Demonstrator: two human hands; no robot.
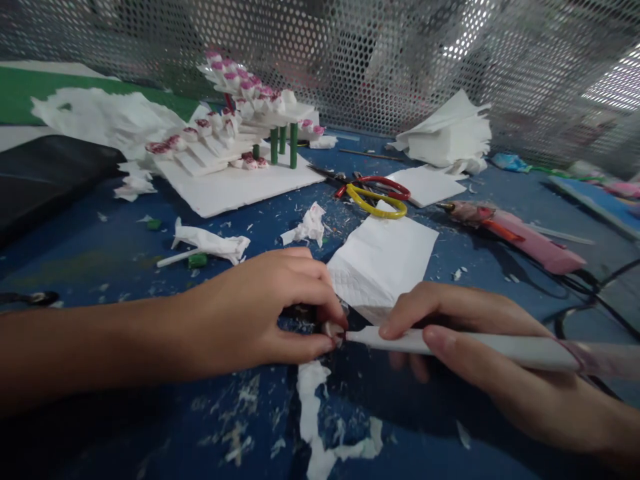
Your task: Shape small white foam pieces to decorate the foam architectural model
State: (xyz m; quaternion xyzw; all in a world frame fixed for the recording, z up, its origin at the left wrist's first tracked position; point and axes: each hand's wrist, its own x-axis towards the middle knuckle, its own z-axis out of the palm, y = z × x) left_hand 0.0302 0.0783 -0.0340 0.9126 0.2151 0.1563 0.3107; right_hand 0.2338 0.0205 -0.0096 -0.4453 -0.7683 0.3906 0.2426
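My left hand (285,303) pinches a small, crumpled whitish piece (331,329) with a dark red patch between thumb and fingertips. It looks like rolled paper or tissue, mostly covered by the fingers. In my right hand (480,347) lies a white marker (530,353), held almost level. The marker's dark reddish tip points left and meets the small piece, or nearly so. Just behind both hands, a folded white tissue (390,253) rests on the blue table (240,413). A torn white strip (311,407) lies below the left fingertips.
A white base (215,197) carries stepped white tiers (200,153) with red- and pink-tipped pieces and green posts (293,147). Scissors (377,203) with red and yellow handles lie nearby. A pink glue gun (530,243) trails a cable at right. Stacked tissues (445,137) stand behind; perforated metal (350,60) borders the table.
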